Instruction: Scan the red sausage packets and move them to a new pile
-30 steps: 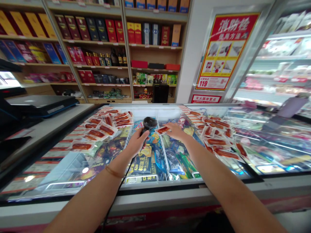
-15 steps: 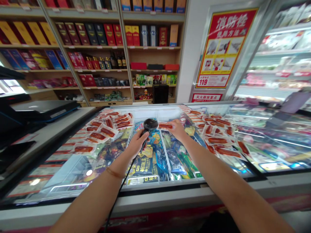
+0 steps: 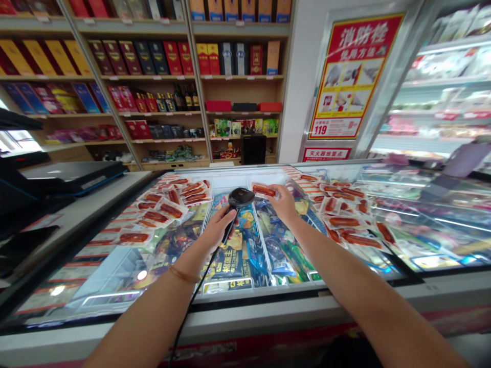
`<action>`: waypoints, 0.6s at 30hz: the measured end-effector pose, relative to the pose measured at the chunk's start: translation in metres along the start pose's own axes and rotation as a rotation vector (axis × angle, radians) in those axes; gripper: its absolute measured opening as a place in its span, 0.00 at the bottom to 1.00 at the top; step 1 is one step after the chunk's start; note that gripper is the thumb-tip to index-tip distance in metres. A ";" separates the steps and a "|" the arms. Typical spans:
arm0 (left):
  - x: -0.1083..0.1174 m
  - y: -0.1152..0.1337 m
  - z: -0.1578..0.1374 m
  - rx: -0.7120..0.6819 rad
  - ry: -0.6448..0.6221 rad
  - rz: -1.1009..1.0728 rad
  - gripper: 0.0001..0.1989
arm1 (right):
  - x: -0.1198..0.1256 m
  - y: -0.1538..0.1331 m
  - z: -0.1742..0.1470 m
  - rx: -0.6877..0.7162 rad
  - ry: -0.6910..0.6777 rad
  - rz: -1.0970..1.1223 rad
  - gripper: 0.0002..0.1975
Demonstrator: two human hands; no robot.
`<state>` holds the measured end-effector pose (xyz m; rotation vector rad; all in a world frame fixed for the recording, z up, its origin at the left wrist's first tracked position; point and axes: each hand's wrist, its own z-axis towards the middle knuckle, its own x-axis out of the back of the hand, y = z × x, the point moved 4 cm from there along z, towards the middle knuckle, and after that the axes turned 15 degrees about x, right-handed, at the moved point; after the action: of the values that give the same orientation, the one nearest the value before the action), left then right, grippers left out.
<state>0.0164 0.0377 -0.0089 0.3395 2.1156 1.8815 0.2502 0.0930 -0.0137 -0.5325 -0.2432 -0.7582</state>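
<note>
My left hand [image 3: 220, 229] is closed around the handle of a black corded barcode scanner [image 3: 241, 196], its head pointing away and to the right. Between the fingers of my right hand [image 3: 283, 203] is a clear-wrapped sausage pack [image 3: 263, 190], reddish brown, held nearly level just right of the scanner head. The two do not appear to touch. Both hands are over the chest freezer, where bagged frozen goods [image 3: 230, 260] show below. Similar sausage packs lie in a left group [image 3: 171, 209] and a right group [image 3: 344, 222] on the freezer's glass.
The freezer's front rim [image 3: 268, 302] runs across below my forearms, and the scanner's cable [image 3: 192, 296] hangs over it. A flat scale-like device [image 3: 72, 174] stands on the counter at left. Behind are shelves of boxes [image 3: 149, 56] and a red poster [image 3: 356, 76].
My right hand has lifted the sausage pack slightly, tilting it a little. The scanner head has shifted slightly right, with its top turned more toward view.
</note>
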 end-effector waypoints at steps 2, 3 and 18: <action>0.000 0.000 0.000 0.007 -0.003 -0.004 0.21 | 0.001 -0.001 0.000 0.008 0.008 -0.003 0.14; 0.000 0.000 -0.001 0.007 -0.006 -0.005 0.21 | 0.002 -0.002 0.000 0.012 0.013 -0.004 0.14; 0.000 0.003 -0.001 0.001 -0.017 -0.004 0.21 | 0.004 -0.009 -0.002 0.018 0.028 -0.007 0.13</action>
<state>0.0156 0.0374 -0.0062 0.3509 2.1047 1.8687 0.2470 0.0840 -0.0109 -0.5034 -0.2258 -0.7693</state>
